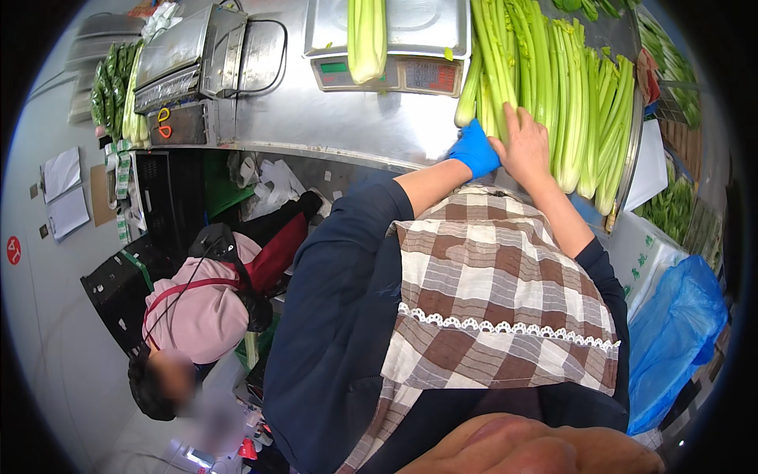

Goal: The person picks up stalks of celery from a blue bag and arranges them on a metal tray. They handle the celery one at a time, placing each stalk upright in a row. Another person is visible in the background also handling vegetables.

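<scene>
My left hand, in a blue glove, is closed around the root end of a celery bunch on the metal worktable. My bare right hand lies against the same bunch, fingers along its stalks and the thumb near the glove. Parts of the root end are hidden by my hands. More celery bunches lie side by side to the right. One celery head rests across the pan of a digital scale, its root end over the display panel.
A film-wrapping machine stands at the left, with orange-handled scissors on its front. A crouching person in pink is beside black crates. A blue plastic bag and a white foam box are at my right.
</scene>
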Tool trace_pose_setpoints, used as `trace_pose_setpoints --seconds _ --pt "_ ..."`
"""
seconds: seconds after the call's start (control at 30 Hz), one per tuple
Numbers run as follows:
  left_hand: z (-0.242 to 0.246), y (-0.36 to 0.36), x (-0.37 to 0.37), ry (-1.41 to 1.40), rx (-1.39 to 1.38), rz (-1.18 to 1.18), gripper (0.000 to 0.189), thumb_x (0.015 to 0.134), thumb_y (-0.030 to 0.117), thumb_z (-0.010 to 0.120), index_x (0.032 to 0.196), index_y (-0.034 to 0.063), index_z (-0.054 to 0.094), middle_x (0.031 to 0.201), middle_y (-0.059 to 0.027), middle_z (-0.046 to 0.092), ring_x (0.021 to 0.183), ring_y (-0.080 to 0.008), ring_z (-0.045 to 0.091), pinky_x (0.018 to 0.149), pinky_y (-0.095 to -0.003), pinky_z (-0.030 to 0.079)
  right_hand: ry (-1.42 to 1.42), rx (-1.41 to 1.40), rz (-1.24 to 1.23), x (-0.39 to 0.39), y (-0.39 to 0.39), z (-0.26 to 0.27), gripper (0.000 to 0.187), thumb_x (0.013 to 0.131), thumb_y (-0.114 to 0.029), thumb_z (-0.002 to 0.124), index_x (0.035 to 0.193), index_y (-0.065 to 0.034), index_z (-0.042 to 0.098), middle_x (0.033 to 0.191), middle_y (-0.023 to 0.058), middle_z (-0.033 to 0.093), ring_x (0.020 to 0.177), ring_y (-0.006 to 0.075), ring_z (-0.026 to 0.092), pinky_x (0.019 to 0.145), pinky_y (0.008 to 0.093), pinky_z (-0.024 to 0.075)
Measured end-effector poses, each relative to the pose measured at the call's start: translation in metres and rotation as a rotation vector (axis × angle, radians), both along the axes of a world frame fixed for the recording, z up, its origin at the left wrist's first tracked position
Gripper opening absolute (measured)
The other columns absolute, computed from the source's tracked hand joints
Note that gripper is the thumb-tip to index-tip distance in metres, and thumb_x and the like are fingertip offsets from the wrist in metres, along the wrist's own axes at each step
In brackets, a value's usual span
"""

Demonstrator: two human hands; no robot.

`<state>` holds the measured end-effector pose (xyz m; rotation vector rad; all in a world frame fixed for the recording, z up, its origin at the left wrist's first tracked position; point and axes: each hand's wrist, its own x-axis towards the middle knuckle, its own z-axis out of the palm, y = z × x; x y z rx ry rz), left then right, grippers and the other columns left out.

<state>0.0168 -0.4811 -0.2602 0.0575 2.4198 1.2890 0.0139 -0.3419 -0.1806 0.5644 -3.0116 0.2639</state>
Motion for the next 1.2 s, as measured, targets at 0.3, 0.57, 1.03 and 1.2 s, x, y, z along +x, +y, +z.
trace_pose_setpoints --seconds 0.3,0.57,1.03,1.2 --pt "0.104 0.018 -0.008 -0.303 0.431 -0.018 0.065 0.079 0.028 0.072 0.131 -0.0016 0.047 0.11 -0.0153 0.064 0.093 -0.0233 0.065 0.073 -0.0342 0.055 -0.561 -0.986 -0.542 -0.047 0.048 -0.028 0.083 0.085 -0.038 0.074 0.145 0.0066 0.037 0.132 0.0282 0.057 0.119 0.0361 0.059 0.1 0.0455 0.0459" --pt "0.194 -0.05 0.021 -0.562 0.791 -0.101 0.059 0.084 0.018 0.068 0.135 -0.0021 0.05 0.113 -0.0097 0.064 0.101 -0.0173 0.062 0.089 -0.0285 0.05 -0.557 -1.639 -0.464 -0.022 0.082 0.035 0.049 0.09 -0.012 0.068 0.134 0.0028 0.051 0.12 0.0146 0.064 0.102 0.0199 0.065 0.087 0.0321 0.0531" --pt "0.225 -0.161 0.089 -0.012 0.946 0.303 0.083 0.074 0.021 0.08 0.144 -0.001 0.042 0.116 -0.0121 0.062 0.095 -0.0236 0.066 0.084 -0.0347 0.054 -0.511 -1.551 -0.36 -0.121 -0.043 0.004 0.038 0.086 -0.019 0.073 0.114 0.0049 0.062 0.1 0.0138 0.07 0.089 0.019 0.066 0.079 0.0294 0.0516" --pt "0.201 -0.169 0.072 0.123 0.88 0.525 0.081 0.078 0.021 0.076 0.146 -0.0038 0.037 0.117 -0.0158 0.06 0.094 -0.0254 0.066 0.083 -0.0347 0.054 -0.378 -1.041 -0.378 -0.168 -0.031 -0.035 0.054 0.084 -0.042 0.07 0.111 0.0052 0.066 0.101 0.0209 0.07 0.094 0.0299 0.068 0.088 0.0372 0.0508"
